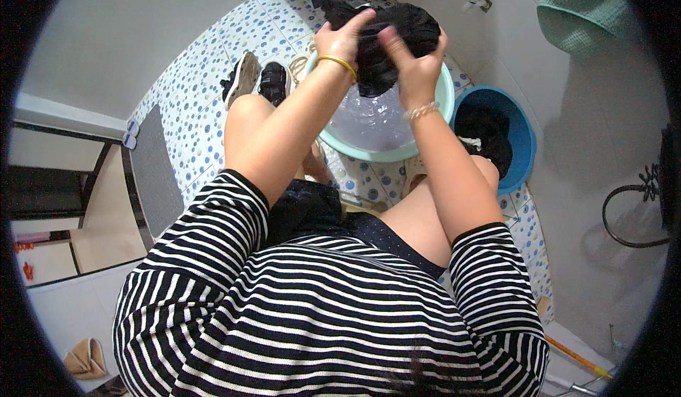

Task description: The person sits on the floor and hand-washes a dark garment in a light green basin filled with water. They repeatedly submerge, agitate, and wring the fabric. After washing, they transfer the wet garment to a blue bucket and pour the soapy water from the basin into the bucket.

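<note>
Both my hands grip a bunched black cloth garment (376, 72), its exact kind unclear in the folds. My left hand (340, 41) has it from the left side, the thumb lying over the top. From the right, my right hand (417, 70) clasps the same cloth, with the thumb blurred. The garment is lifted over a pale green plastic basin (367, 156), and its lower end hangs above the water (370, 120). Cloudy, rippled water covers the basin's inside. The cloth and my hands hide the basin's far rim.
To the right of the basin stands a blue plastic bucket (524, 165) with dark cloth (487, 131) inside. Black shoes (273, 83) rest on the dotted tile floor (197, 99) at left. A grey mat (154, 168) lies by the doorway. A hose (606, 211) hangs along the right wall.
</note>
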Motion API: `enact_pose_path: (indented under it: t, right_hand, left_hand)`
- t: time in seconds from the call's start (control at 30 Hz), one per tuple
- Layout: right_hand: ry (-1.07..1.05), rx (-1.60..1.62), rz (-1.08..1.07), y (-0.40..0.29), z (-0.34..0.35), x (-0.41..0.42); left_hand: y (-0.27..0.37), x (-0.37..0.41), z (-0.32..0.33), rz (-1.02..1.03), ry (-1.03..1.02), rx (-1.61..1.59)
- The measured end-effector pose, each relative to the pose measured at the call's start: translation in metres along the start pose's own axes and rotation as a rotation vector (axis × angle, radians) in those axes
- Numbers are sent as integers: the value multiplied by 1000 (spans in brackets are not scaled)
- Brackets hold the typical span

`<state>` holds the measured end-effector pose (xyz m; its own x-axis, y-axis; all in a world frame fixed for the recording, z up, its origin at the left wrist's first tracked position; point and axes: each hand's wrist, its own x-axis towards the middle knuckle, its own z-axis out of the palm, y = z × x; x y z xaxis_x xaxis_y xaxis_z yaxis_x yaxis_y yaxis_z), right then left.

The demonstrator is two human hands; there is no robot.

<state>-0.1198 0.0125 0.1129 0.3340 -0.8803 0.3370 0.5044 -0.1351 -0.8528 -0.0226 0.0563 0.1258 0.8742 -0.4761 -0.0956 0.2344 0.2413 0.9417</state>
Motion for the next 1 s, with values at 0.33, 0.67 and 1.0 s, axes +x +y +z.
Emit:
enact_pose_path:
  t: [0.33, 0.67, 1.0]
  right_hand:
    - [-258, 706, 719, 34, -59, 46]
    - [-294, 631, 850, 39, -55, 57]
    - [-298, 509, 841, 43, -45, 63]
  left_hand:
    - [5, -30, 43, 1143, -376, 784]
    - [13, -19, 41, 1253, -636, 855]
    - [17, -9, 30, 1273, -692, 907]
